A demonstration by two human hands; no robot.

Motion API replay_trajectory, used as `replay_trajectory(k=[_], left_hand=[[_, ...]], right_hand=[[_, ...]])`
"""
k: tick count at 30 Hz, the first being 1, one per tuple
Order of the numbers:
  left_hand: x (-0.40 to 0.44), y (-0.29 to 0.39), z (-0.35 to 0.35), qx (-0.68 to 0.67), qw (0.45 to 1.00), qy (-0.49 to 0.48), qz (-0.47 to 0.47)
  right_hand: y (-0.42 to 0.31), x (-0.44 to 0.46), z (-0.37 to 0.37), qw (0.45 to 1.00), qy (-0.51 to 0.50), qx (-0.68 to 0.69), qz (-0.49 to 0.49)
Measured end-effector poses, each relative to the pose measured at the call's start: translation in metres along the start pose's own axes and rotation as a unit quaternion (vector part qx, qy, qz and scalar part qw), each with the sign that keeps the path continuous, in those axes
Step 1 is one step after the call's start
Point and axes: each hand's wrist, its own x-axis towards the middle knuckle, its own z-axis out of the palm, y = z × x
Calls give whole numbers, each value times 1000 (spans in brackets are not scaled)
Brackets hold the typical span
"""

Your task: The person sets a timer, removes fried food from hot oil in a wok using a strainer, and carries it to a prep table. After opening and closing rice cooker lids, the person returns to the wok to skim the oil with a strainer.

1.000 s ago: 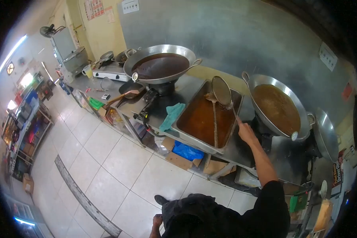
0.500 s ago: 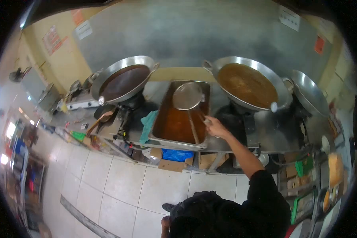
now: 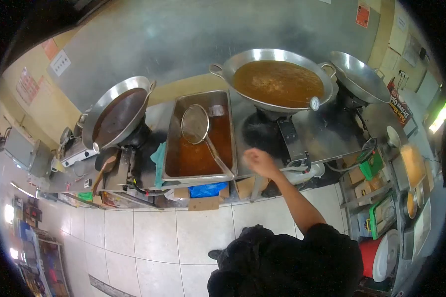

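Note:
My right hand (image 3: 260, 164) is stretched out over the front of the counter, to the right of a deep steel pan (image 3: 170, 148). Its fingers look loosely bent and slightly blurred, and I see nothing held in them. A round mesh strainer (image 3: 195, 124) leans inside the pan over reddish-brown liquid (image 3: 198, 161). The strainer's handle (image 3: 217, 155) slopes down to the pan's front right rim, apart from my hand. A small shiny metal piece (image 3: 216, 110) shows near the pan's back right corner. My left hand is out of sight.
A wok (image 3: 138, 85) of dark liquid stands left of the pan. Back right, a larger wok (image 3: 262, 54) holds brown liquid, with a dial thermometer (image 3: 314, 103) at its rim. Another wok (image 3: 362, 79) sits farther right. A teal cloth (image 3: 158, 161) hangs beside the pan.
My right hand has drawn away from the pan's right edge. The strainer has turned, its handle now lying across the front right rim. The view has shifted right, and my left hand has left it.

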Motion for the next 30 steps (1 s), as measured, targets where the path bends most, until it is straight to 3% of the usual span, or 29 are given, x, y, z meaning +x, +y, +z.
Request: replay_trajectory(k=[2,4,7,10,12,14,16,18,19,20,22,23,26,28,30], left_hand=[[-1,0,0,-6,1000,-3,-2],[-1,-1,-1,-11,1000,-5,-3],[2,1,-5,-19,1000,-2,-1],[6,2,-10,-23,1000,-1,3],[11,14,-17,-25,1000,5,2],[14,32,-26,-74,997,22,-28],[5,49,-38,-264,952,37,-149],[27,-11,-2,-200,976,82,1],[32,-14,1,-15,999,23,35],[27,4,-3,-20,999,27,30],[7,37,-14,-192,972,80,-111],[9,34,-10,-197,970,82,-113],[5,18,5,-130,984,49,-111],[2,9,12,-110,990,80,-32],[0,17,9,-116,987,67,-85]], right_hand=[[85,12,-22,979,195,-31,-57],[136,-3,-46,938,329,111,-15],[240,-7,-94,876,451,169,36],[213,-21,-103,819,414,323,230],[198,-19,-105,797,380,372,286],[230,-5,-112,791,372,387,294],[286,7,-122,789,356,397,306],[323,15,-127,661,225,688,197],[292,14,-118,757,269,566,187],[271,16,-112,827,316,422,194],[272,24,-118,705,371,552,247],[255,17,-120,681,350,582,274],[285,26,-126,661,318,651,195],[277,18,-127,685,300,628,215],[251,9,-126,709,283,603,233]])
